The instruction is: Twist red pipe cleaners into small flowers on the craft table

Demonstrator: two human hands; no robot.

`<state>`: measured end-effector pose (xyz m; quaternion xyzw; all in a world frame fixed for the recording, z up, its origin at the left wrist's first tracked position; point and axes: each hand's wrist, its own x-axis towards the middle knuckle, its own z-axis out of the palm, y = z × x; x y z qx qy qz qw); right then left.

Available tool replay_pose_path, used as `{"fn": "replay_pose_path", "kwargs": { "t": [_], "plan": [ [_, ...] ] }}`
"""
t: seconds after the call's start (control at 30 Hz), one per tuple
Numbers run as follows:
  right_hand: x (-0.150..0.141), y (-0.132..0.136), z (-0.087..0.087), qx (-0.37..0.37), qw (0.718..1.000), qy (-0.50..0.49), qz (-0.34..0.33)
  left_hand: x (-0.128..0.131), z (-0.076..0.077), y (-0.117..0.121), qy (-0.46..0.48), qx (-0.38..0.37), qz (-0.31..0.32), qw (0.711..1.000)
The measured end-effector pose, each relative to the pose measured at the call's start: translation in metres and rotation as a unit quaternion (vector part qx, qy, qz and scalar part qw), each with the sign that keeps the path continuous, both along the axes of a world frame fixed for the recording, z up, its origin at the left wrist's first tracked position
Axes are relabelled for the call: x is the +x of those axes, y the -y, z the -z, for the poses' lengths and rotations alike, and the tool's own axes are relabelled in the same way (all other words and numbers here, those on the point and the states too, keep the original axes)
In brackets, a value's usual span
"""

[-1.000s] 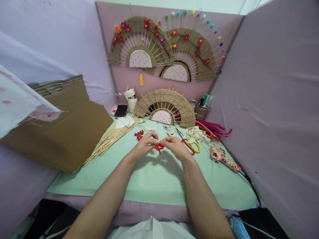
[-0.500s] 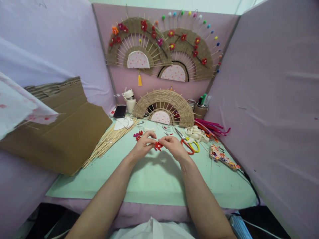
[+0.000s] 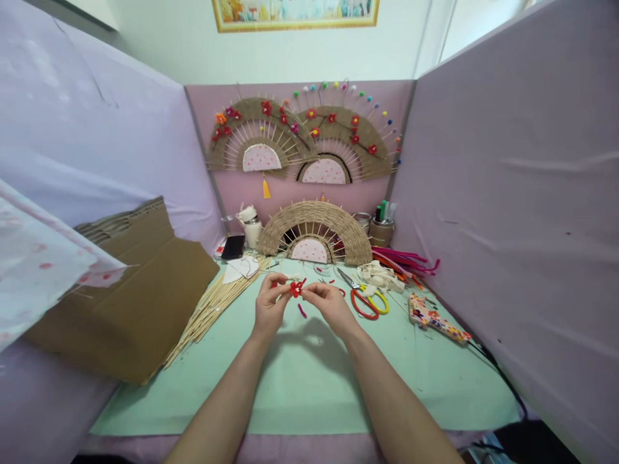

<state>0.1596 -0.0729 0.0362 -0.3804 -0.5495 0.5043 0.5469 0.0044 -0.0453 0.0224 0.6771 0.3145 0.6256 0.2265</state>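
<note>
Between my two hands, above the middle of the table, is a small red pipe-cleaner flower [image 3: 296, 289]. My left hand [image 3: 271, 301] pinches its left side between thumb and fingers. At its right edge, the fingertips of my right hand [image 3: 329, 305] are closed on the flower too. A short magenta pipe-cleaner piece [image 3: 302, 311] lies on the table just below. Another bit of red shows behind my left fingers, mostly hidden. Ahead of my hands stands a woven twine fan [image 3: 314, 216] with a dotted half-round centre.
Right of my hands lie red-and-yellow scissors [image 3: 367, 303], cream cloth strips [image 3: 380, 277], pipe cleaners [image 3: 406, 260] and a floral glue gun [image 3: 438, 319] with a cord. Leftward are thin bamboo sticks [image 3: 210, 306], a phone [image 3: 233, 247] and cardboard [image 3: 130, 303]. Two decorated fans [image 3: 353, 129] hang behind.
My view has tilted up, showing a framed picture on the wall. The red flower has come up between my hands and faces me more. The magenta piece now shows on the table.
</note>
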Motion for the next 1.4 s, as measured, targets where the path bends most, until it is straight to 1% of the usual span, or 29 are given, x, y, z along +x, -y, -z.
{"fn": "replay_pose_path", "kwargs": {
  "t": [0.23, 0.37, 0.4, 0.47, 0.53, 0.6, 0.67, 0.73, 0.8, 0.87, 0.93, 1.0, 1.03, 1.1, 1.17, 1.2, 1.27, 1.33, 1.4],
  "plan": [
    [-0.004, -0.003, 0.004, -0.018, 0.998, -0.057, 0.003, 0.004, 0.001, 0.003, 0.007, -0.017, 0.007, 1.000],
    [-0.005, -0.001, 0.002, -0.011, 0.999, -0.043, 0.010, 0.005, 0.000, 0.003, 0.015, -0.019, 0.005, 1.000],
    [-0.005, 0.000, 0.001, 0.000, 0.999, -0.025, 0.023, 0.005, 0.000, 0.003, 0.012, -0.015, -0.003, 1.000],
    [-0.004, 0.002, -0.002, 0.051, 0.995, 0.032, 0.084, 0.004, 0.000, 0.003, 0.000, 0.004, -0.033, 0.999],
    [-0.004, 0.005, -0.004, 0.138, 0.971, 0.096, 0.168, 0.004, 0.001, 0.004, -0.014, 0.032, -0.078, 0.996],
    [-0.005, 0.008, -0.005, 0.225, 0.936, 0.154, 0.224, 0.004, 0.002, 0.004, -0.033, 0.054, -0.114, 0.991],
    [-0.006, 0.010, -0.004, 0.280, 0.908, 0.202, 0.239, 0.005, 0.003, 0.005, -0.055, 0.065, -0.134, 0.987],
    [-0.009, 0.012, -0.002, 0.303, 0.889, 0.245, 0.239, 0.006, 0.004, 0.006, -0.072, 0.070, -0.145, 0.984],
    [-0.010, 0.013, 0.000, 0.313, 0.878, 0.279, 0.232, 0.007, 0.005, 0.007, -0.081, 0.071, -0.149, 0.983],
    [-0.010, 0.013, 0.000, 0.312, 0.876, 0.291, 0.226, 0.008, 0.004, 0.008, -0.073, 0.059, -0.142, 0.985],
    [-0.009, 0.013, -0.001, 0.299, 0.887, 0.268, 0.231, 0.008, 0.003, 0.007, -0.035, 0.024, -0.116, 0.992],
    [-0.007, 0.012, -0.002, 0.268, 0.905, 0.220, 0.247, 0.009, 0.001, 0.004, 0.033, -0.044, -0.067, 0.996],
    [-0.006, 0.011, -0.003, 0.249, 0.912, 0.200, 0.256, 0.009, 0.000, 0.003, 0.074, -0.088, -0.039, 0.993],
    [-0.005, 0.009, -0.003, 0.221, 0.921, 0.184, 0.263, 0.008, 0.000, 0.000, 0.156, -0.186, 0.013, 0.970],
    [-0.005, 0.006, -0.002, 0.212, 0.922, 0.199, 0.257, 0.008, 0.000, -0.002, 0.227, -0.269, 0.049, 0.935],
    [-0.006, 0.005, -0.001, 0.212, 0.921, 0.212, 0.249, 0.008, 0.000, -0.003, 0.254, -0.297, 0.063, 0.918],
    [-0.007, 0.004, 0.002, 0.206, 0.922, 0.239, 0.225, 0.009, 0.000, -0.003, 0.284, -0.330, 0.085, 0.896],
    [-0.008, 0.002, 0.005, 0.193, 0.924, 0.260, 0.202, 0.010, 0.000, -0.001, 0.289, -0.347, 0.099, 0.887],
    [-0.007, 0.001, 0.007, 0.182, 0.924, 0.273, 0.198, 0.011, -0.001, 0.000, 0.278, -0.367, 0.110, 0.881]
  ]
}}
